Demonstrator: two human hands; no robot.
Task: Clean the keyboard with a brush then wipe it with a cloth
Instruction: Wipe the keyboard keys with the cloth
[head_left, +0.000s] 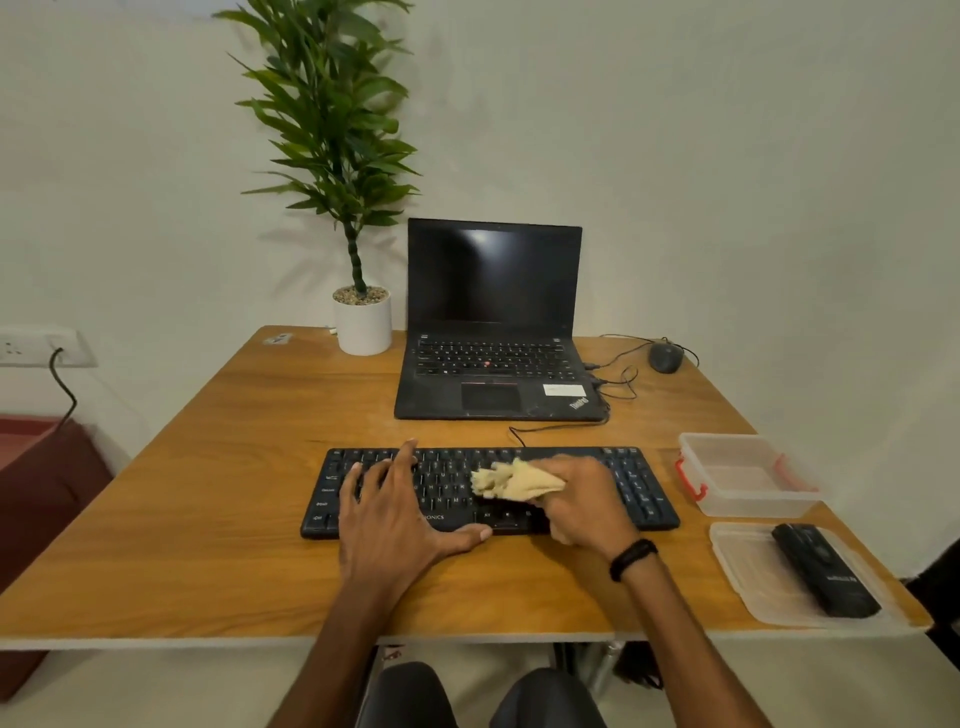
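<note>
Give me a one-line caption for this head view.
Right hand presses a beige cloth onto the black keyboard; left hand rests flat on its left half.

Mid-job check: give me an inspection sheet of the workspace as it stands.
Surface: wooden table, no spills seen.
Job's things: keyboard front centre; cloth on its keys; black tool, likely the brush, lying on a clear lid.
Clutter: open laptop, mouse, potted plant, clear box.
Grippers: left hand flat on keyboard; right hand grips cloth.
Cables: mouse cable and keyboard cable lead toward laptop's right side.
Surroundings: white wall; socket with cord at left.
</note>
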